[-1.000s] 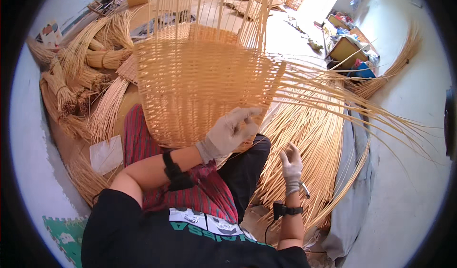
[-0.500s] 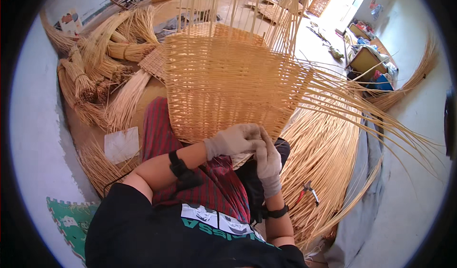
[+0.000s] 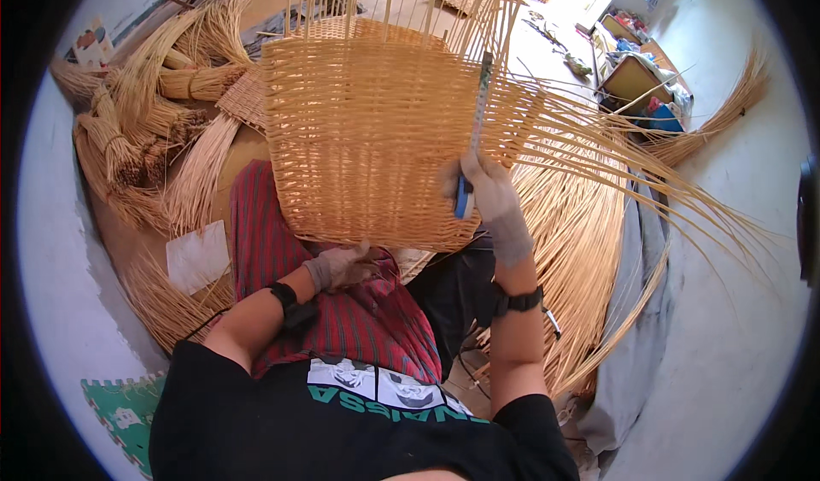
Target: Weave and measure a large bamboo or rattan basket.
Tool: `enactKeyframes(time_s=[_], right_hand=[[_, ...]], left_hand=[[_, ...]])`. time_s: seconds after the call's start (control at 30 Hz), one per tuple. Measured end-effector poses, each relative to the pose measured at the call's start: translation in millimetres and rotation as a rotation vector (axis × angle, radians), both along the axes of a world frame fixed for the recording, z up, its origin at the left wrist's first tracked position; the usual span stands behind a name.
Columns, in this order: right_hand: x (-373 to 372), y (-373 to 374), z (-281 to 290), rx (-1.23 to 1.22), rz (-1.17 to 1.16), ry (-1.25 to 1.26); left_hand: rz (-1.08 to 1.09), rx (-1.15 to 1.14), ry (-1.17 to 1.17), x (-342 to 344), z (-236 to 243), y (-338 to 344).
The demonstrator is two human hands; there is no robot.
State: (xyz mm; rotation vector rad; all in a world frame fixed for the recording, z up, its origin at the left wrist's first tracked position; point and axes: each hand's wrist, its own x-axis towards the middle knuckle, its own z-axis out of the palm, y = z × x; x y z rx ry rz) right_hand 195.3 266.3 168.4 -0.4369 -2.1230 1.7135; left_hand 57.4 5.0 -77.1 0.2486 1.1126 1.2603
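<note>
A large wicker basket (image 3: pixel 367 139), partly woven, stands upright before me against my lap, with loose stakes rising from its top and long strands fanning out to the right. My right hand (image 3: pixel 491 190), in a pale glove, is closed around a blue tape measure (image 3: pixel 464 199). Its pale blade runs up along the right part of the woven wall, past the upper weave. Low at the basket's bottom edge, my gloved left hand (image 3: pixel 343 267) has its fingers curled, with the thumb side touching that edge; part of its grip is hidden.
Bundles of cane (image 3: pixel 128 139) lie on the floor at left, beside a white sheet (image 3: pixel 198 257). A wide heap of long cane strands (image 3: pixel 572 250) covers the right side. Boxes with cloths (image 3: pixel 636 79) stand by the right wall. A green foam mat (image 3: pixel 128 413) lies lower left.
My hands were together at the basket's lower edge and have parted. The right has risen with the tape measure, its blade now drawn out upward; the left has moved down and left.
</note>
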Motion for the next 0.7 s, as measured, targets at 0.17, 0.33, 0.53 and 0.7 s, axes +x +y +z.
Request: enactKeyframes(time_s=[0.17,0.33,0.53,0.7], right_hand=[[-13.1,-11.8,-61.9,0.018,-0.026,-0.224],[17.9,-41.7,-168.2,-0.163,-0.117,-0.240],[-10.0,-6.4,-148.6,-0.003,-0.126,-0.118],[-46.5,11.3,-96.6,-0.057,-0.153,-0.060]], left_hand=[[0.220,0.134,-0.270,-4.3,-2.1,0.1],[0.338,0.170,0.229,-33.4,62.6,28.7],[0.524,0.173,0.514,-62.5,133.8,78.2],[0.624,0.131,0.610,-74.1,164.3,104.5]])
